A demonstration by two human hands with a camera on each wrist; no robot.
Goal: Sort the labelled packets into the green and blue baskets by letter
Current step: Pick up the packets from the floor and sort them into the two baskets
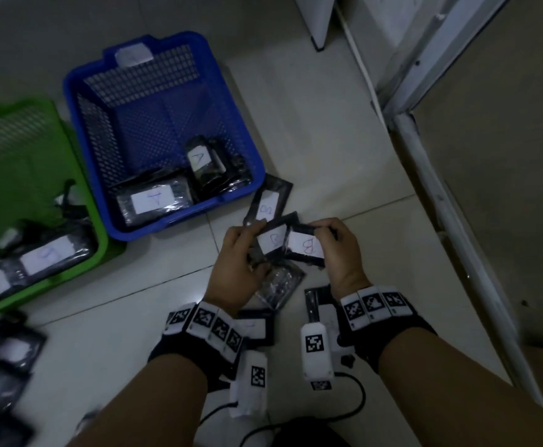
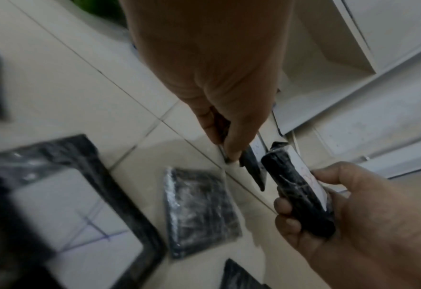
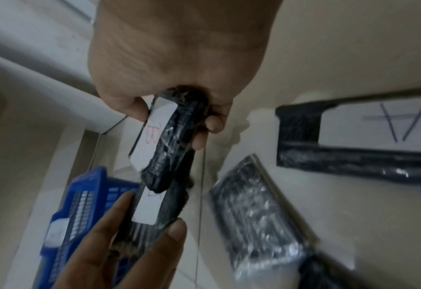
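Both hands, left (image 1: pixel 238 261) and right (image 1: pixel 341 250), each pinch a B packet (image 1: pixel 305 246).

Pale tiled floor (image 1: pixel 328 162) carries blue basket (image 1: pixel 244 175), green basket (image 1: pixel 102 250), scattered packets (image 1: pixel 268 204).

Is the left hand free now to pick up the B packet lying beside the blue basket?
Probably not: the left hand already grips a packet. The floor packet lies uncovered just beyond its fingers.

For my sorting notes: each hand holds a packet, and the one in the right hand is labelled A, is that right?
Not quite: the packet held in the right hand is labelled B, not A, as the right wrist view shows. The left hand does hold another packet.
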